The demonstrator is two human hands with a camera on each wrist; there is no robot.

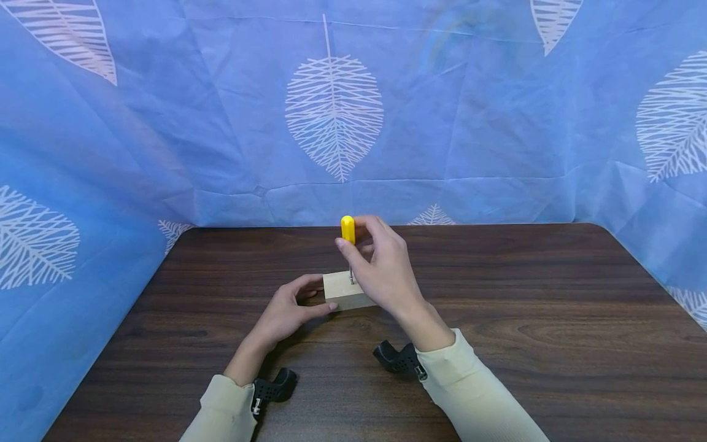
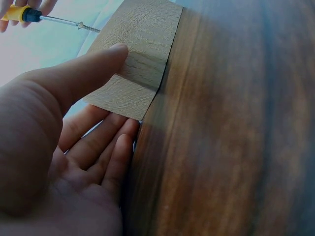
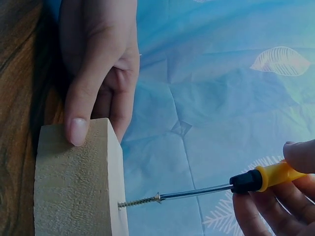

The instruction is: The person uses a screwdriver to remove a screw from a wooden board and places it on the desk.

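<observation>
Blue leaf-print cloth behind dark table; head view, right hand pinches yellow-handled screwdriver upright over pale wood block on the table. Left wrist: left hand, spread to block width, grips one end. Right wrist: screwdriver tip meets the head of a screw, its point in the block.

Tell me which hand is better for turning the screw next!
Probably the right hand. It grips the yellow screwdriver, whose tip meets the head of the screw sticking out of the wooden block. The left hand holds the block's end, so it seems better for steadying.
</observation>
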